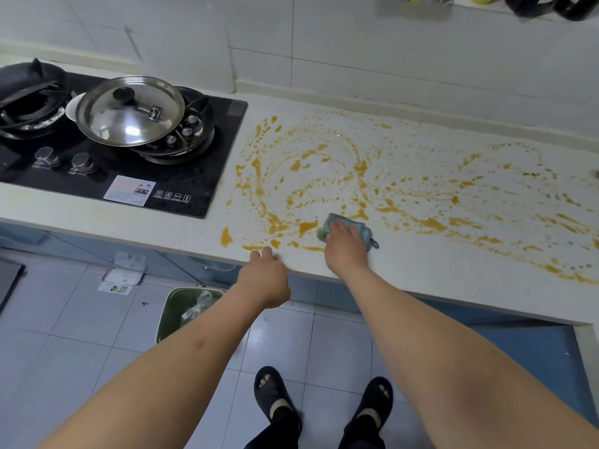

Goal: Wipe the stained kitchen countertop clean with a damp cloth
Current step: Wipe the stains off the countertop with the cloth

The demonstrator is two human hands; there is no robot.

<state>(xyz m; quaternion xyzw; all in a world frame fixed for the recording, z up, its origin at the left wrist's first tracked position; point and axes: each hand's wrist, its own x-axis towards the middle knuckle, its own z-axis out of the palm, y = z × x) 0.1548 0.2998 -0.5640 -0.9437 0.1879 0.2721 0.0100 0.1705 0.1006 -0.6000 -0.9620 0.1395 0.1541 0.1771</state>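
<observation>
A white speckled countertop [421, 270] carries orange-brown smears [356, 170] spread in swirls from beside the stove to the far right. A teal cloth [364, 230] lies on the counter near the front edge, among the smears. My right hand [345, 244] lies flat on top of the cloth, fingers spread over it, pressing it down. My left hand [264, 275] rests at the counter's front edge to the left of the cloth, its fingertips touching the counter, holding nothing.
A black gas hob [207, 189] sits left of the stains, with a steel lidded pan [129, 111] and a dark wok [26, 82] on it. A green waste bin [175, 306] stands on the tiled floor below the counter. Dark containers line the shelf [551, 8] at upper right.
</observation>
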